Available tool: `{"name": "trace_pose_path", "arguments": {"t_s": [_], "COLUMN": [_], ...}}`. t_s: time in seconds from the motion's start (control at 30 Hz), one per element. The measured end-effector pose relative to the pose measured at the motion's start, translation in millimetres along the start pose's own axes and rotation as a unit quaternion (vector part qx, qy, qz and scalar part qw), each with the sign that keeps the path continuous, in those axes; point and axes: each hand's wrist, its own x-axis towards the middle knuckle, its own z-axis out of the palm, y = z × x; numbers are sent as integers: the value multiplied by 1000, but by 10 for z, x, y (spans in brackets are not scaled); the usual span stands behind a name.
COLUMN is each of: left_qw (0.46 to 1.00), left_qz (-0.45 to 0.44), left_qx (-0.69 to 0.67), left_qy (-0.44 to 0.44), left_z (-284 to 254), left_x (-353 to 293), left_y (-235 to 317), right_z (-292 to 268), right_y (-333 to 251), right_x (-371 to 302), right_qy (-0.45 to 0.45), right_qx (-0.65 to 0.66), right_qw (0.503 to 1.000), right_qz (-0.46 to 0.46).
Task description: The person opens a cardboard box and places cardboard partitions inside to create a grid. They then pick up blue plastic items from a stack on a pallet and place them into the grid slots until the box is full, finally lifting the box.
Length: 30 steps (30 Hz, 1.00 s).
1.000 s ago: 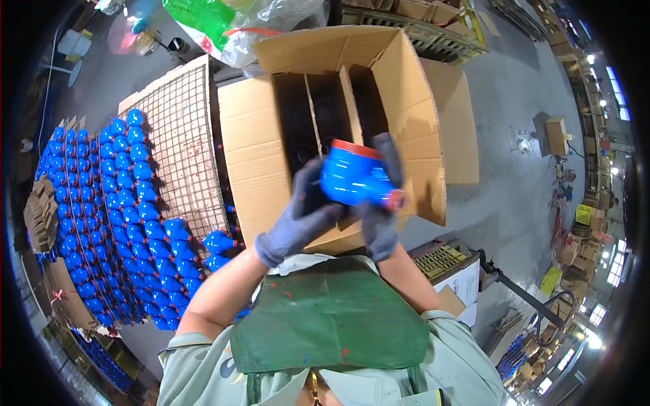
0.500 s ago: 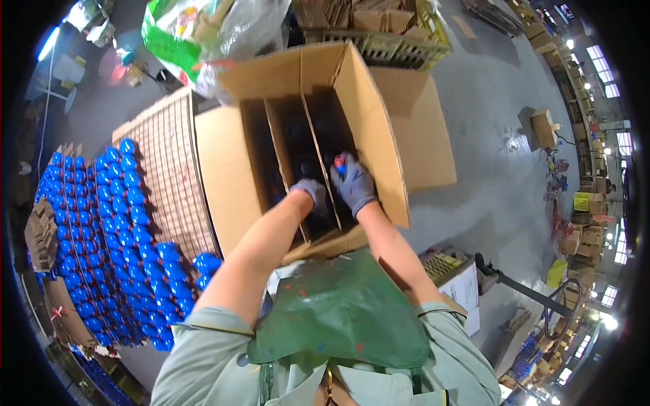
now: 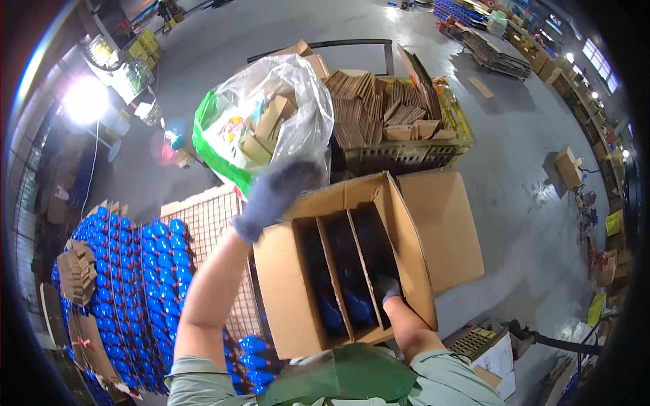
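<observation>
Two gloved hands work at an open cardboard box (image 3: pixel 291 284) with inner dividers. The right hand (image 3: pixel 388 289), in a grey glove, is sunk deep in the rightmost slot of the box, and whether its fingers are spread or closed on anything cannot be told, since the dark of the slot and the box wall hide most of it. Just to its left, low in the neighbouring slots, blue plastic bottles (image 3: pixel 359 308) stand at the bottom of the box, close beside the glove. The left hand (image 3: pixel 276 191), also grey-gloved, is raised above the box's far left corner, blurred, its fingers loosely curled with nothing seen in them, near the clear plastic bag (image 3: pixel 298 101) stuffed with cardboard scraps. Left of the box a wire mesh panel (image 3: pixel 210 216) lies flat, and beyond it rows of blue bottles (image 3: pixel 128 271) are packed close together with pieces of cardboard on top. Behind the box a low crate (image 3: pixel 406 152) holds stacked cardboard dividers. At the lower edge, a green apron (image 3: pixel 345 379) covers the person's chest.
</observation>
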Motion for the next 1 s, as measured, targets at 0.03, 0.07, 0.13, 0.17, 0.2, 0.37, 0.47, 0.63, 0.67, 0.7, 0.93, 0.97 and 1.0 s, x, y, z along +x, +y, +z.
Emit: {"name": "trace_pose_path", "arguments": {"t_s": [0.03, 0.07, 0.13, 0.17, 0.2, 0.37, 0.47, 0.63, 0.67, 0.7, 0.93, 0.97, 1.0], "left_qw": [984, 966, 872, 852, 842, 947, 881, 848, 848, 846, 952, 955, 948], "left_qz": [23, -8, -212, -288, -343, -316, -470, -520, -519, -523, -261, -208, -157], "left_qx": [131, 172, 423, 432, 416, 5, 5, -98, -104, -104, 93, 146, 205], "left_qy": [114, 191, 124, 66, 25, 65, -60, 24, 22, 23, 130, 154, 184], "left_z": [-355, -665, -1147, -1169, -1176, -800, -1244, -1381, -1067, -807, -1541, -1714, -1919], "left_x": [246, 425, 688, 785, 831, 1071, 498, 79, 264, 377, 171, 276, 362], "left_y": [-306, -563, -1270, -1357, -1656, -2525, -2521, -2590, -2368, -2111, -2645, -2594, -2506], "right_z": [-31, -69, -166, -68, 14, 809, 789, 84, -33, -80, -61, -97, 33], "right_y": [-184, -335, -484, -427, -358, 1048, 402, -479, -311, -212, -468, -467, -317], "right_x": [5, -39, -144, -135, -94, 130, 34, -144, -203, -275, -114, -99, 55], "right_qy": [-8, -17, -37, 23, 2, 109, 60, 112, 113, 109, 107, 121, 174], "right_qx": [-3, -7, -26, -17, -86, 435, 201, 32, 15, 5, 339, 383, 444], "right_qw": [1000, 1000, 999, 998, 992, 889, 976, 993, 993, 994, 922, 901, 874], "right_qz": [-13, -24, -30, -55, -92, 93, 66, -22, -6, 6, 153, 163, 94]}}
